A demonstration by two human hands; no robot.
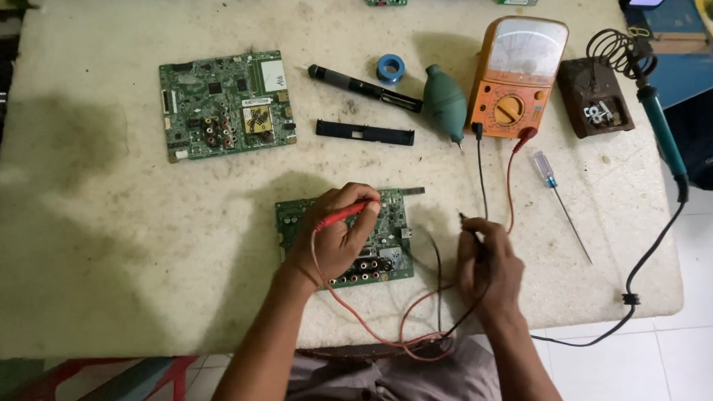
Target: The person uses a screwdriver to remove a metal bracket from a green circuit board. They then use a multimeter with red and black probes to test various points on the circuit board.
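The left hand (335,236) is closed around a slim red test probe (345,214), held like a pen with its tip down on the green rectangular circuit board (387,226) that lies flat near the front edge of the pale, stained table (91,213). The right hand (490,266) grips a black test probe (467,225), its tip raised just right of that board and not visibly touching it. From the 2 probes a red lead (351,312) and a black lead (480,170) loop toward the person's lap and run up to an orange analogue multimeter (516,75) standing at the far side of the table. A 2nd green circuit board (226,104) lies well apart to the far left. Between it and the meter lie a black pen-shaped tool (361,87), a small blue roll of tape (391,67), a dark green rubber blower bulb (444,102) and a narrow black plastic strip (364,132). Right of the meter stands a brown soldering-iron stand with a coiled wire holder (598,91), holding a teal-handled soldering iron (660,129), and a thin screwdriver with a clear blue handle (561,201) lies near the table's right edge.
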